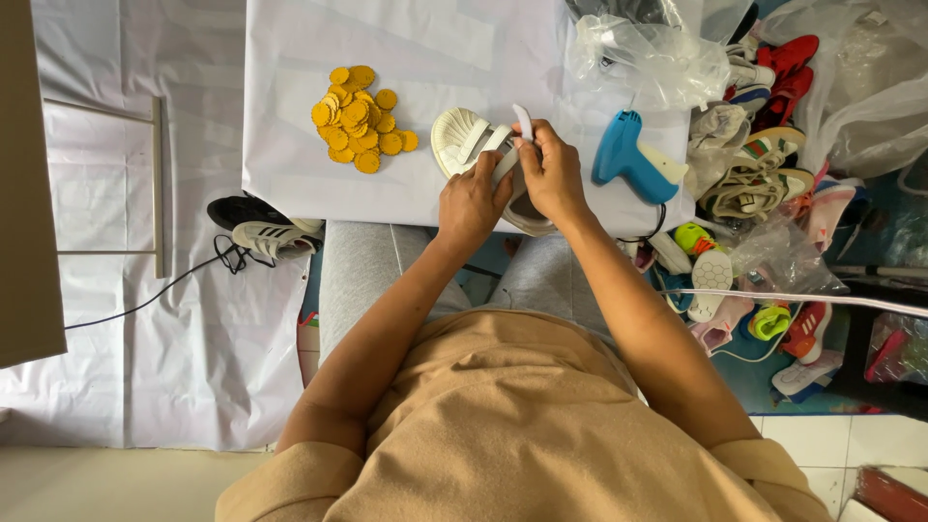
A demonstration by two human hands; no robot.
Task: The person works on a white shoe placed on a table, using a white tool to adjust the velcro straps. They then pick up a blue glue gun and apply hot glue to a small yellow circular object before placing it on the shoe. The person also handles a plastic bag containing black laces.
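A white-papered table (290, 174) fills the upper centre, its left part bare. At its near edge, 2 hands grasp a white sandal (462, 140): left hand (471, 205) clenching the sole, right hand (553, 174) pinching a strap. Yellow discs (360, 119) lie left, a blue glue gun (633, 159) right.

It was a small shoe workshop: a pile of shoes (764, 174), a blue glue gun (630, 157) and a paper-covered table (290, 116).

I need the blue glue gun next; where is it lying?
In the head view, the blue glue gun lies on the white table, just right of the right hand, beside the shoe pile.
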